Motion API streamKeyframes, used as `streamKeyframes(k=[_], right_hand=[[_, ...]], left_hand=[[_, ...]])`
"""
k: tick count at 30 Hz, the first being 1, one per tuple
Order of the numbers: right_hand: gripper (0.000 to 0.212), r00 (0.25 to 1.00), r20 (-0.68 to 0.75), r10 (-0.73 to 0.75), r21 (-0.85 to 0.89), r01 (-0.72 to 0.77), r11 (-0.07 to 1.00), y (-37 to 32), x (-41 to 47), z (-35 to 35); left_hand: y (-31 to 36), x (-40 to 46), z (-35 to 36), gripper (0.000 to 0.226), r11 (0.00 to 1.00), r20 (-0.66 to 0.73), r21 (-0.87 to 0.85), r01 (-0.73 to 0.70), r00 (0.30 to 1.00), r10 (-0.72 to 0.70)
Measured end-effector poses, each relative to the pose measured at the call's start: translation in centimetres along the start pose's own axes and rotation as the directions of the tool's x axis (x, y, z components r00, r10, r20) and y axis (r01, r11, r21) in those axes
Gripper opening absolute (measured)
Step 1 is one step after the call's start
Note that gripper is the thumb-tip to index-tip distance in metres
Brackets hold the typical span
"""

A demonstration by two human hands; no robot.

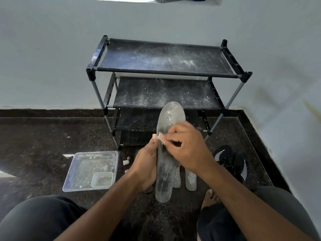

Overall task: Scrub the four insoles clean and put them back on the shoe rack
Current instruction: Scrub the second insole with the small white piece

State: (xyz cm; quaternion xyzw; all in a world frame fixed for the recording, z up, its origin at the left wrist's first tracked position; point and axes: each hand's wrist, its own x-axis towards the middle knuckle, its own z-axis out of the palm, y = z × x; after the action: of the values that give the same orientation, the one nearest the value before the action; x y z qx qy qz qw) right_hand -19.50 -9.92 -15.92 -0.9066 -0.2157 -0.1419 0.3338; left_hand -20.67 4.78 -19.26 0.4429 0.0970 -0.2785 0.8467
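A grey insole (165, 171), toe pointing far, is held above the dark floor (43, 136): the left hand (145, 167) curls round its left edge at mid-length, while the right hand (189, 150) pinches a small pale scrubbing piece (160, 136) against its surface. Two more insoles (190, 180) lie just beyond on the right, the dusty shoe rack (165, 58) stands farther off, and a clear tray (90, 169) sits left.

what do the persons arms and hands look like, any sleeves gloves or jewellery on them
Both forearms are bare right down to the frame's edge; no sleeve shows. The left hand and right hand wear no gloves, and no ring, watch or bracelet is visible. Dark shorts or trousers cover the knees below.
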Motion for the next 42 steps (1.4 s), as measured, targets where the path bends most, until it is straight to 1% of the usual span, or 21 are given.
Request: streamKeyframes(k=[2,6,8,12,13,16,18,20,23,25,27,28,30,32,33,34,36,38,39,40,42], right_hand=[[0.012,0.994,0.107,-0.004,0.023,0.002,1.0,0.1,-0.3,-0.3],[0.016,0.999,-0.053,0.012,-0.029,-0.013,1.0,0.3,-0.1,-0.4],[0.014,0.999,-0.052,0.003,-0.048,-0.006,0.999,-0.1,0.1,0.1],[0.014,0.969,0.243,-0.036,0.034,0.029,0.999,-0.6,-0.8,0.4],[0.013,0.97,0.243,-0.027,0.062,0.012,0.998,-0.6,-0.9,0.1],[0.014,0.999,0.042,0.033,0.037,-0.034,0.999,0.0,-0.5,-0.3],[0.012,1.0,0.007,0.018,-0.004,-0.018,1.0,-0.3,-0.2,0.2],[0.013,0.991,0.135,-0.024,0.007,0.023,1.0,-0.9,-0.4,1.1],[0.01,0.938,0.341,-0.058,0.081,0.032,0.996,-1.2,-1.1,0.7],[0.009,0.962,0.27,-0.034,0.103,0.006,0.995,-0.8,-1.0,-0.3],[0.014,0.992,0.128,0.0,0.059,-0.008,0.998,-0.3,-0.6,-0.6],[0.015,0.995,0.101,0.002,0.021,-0.004,1.0,-0.3,-0.4,-0.5],[0.016,0.98,0.196,-0.019,-0.025,0.024,0.999,-0.7,-0.5,0.1],[0.014,0.93,0.367,-0.029,0.03,0.019,0.999,-0.9,-1.0,0.4],[0.013,0.915,0.403,-0.019,0.06,-0.006,0.998,-1.0,-1.1,0.2],[0.012,0.921,0.389,-0.002,0.089,-0.036,0.995,-0.9,-1.2,-0.1],[0.014,0.97,0.237,0.044,0.103,-0.07,0.992,-0.4,-1.0,-0.5],[0.018,0.997,0.063,0.033,0.025,-0.035,0.999,-0.2,-0.5,-0.4],[0.019,0.998,0.057,0.027,-0.019,-0.026,0.999,-0.2,-0.4,-0.2],[0.02,0.992,0.121,0.031,-0.053,-0.024,0.998,-0.4,-0.4,0.1],[0.024,0.928,0.371,0.043,-0.047,-0.027,0.999,-0.8,-0.9,0.8]], left_hand=[[0.5,0.1,-0.4,0.059,1.0,-0.021,-0.019,-0.017,1.0,0.016],[0.6,0.1,-0.3,0.059,0.999,-0.027,-0.027,-0.03,0.999,0.029],[0.5,0.2,-0.3,0.059,0.999,-0.03,-0.029,-0.02,0.999,0.019],[0.8,0.4,-1.1,0.063,1.0,-0.06,-0.001,-0.014,0.998,0.014],[0.9,0.5,-1.2,0.063,1.0,-0.064,-0.001,-0.017,0.998,0.017],[1.0,0.3,-0.8,0.061,0.999,-0.07,-0.031,-0.028,0.997,0.025],[0.9,0.3,-0.6,0.061,0.999,-0.064,-0.043,-0.024,0.998,0.021],[1.1,0.2,-0.6,0.062,1.0,-0.065,-0.017,-0.02,0.998,0.018],[1.4,0.4,-1.1,0.067,0.999,-0.086,0.036,-0.017,0.996,0.02],[1.5,0.5,-1.3,0.068,0.999,-0.104,0.045,-0.024,0.994,0.028],[1.5,0.5,-1.4,0.067,0.999,-0.1,0.024,-0.035,0.994,0.037],[1.6,0.5,-1.2,0.066,0.999,-0.092,0.008,-0.036,0.995,0.037],[1.6,0.6,-1.2,0.067,0.999,-0.081,0.005,-0.04,0.996,0.04],[1.8,0.7,-1.5,0.069,0.999,-0.095,0.009,-0.052,0.994,0.053],[1.9,0.8,-1.8,0.07,0.998,-0.103,-0.001,-0.059,0.993,0.058],[2.0,0.8,-1.9,0.071,0.998,-0.111,-0.011,-0.065,0.992,0.064],[2.2,0.8,-1.9,0.071,0.997,-0.109,-0.033,-0.076,0.991,0.072],[2.3,0.7,-1.6,0.068,0.996,-0.102,-0.052,-0.077,0.992,0.071],[2.3,0.7,-1.6,0.068,0.996,-0.098,-0.051,-0.077,0.993,0.072],[2.3,0.7,-1.5,0.068,0.996,-0.096,-0.044,-0.077,0.993,0.073],[2.3,0.9,-1.8,0.07,0.996,-0.114,-0.025,-0.088,0.99,0.085]])
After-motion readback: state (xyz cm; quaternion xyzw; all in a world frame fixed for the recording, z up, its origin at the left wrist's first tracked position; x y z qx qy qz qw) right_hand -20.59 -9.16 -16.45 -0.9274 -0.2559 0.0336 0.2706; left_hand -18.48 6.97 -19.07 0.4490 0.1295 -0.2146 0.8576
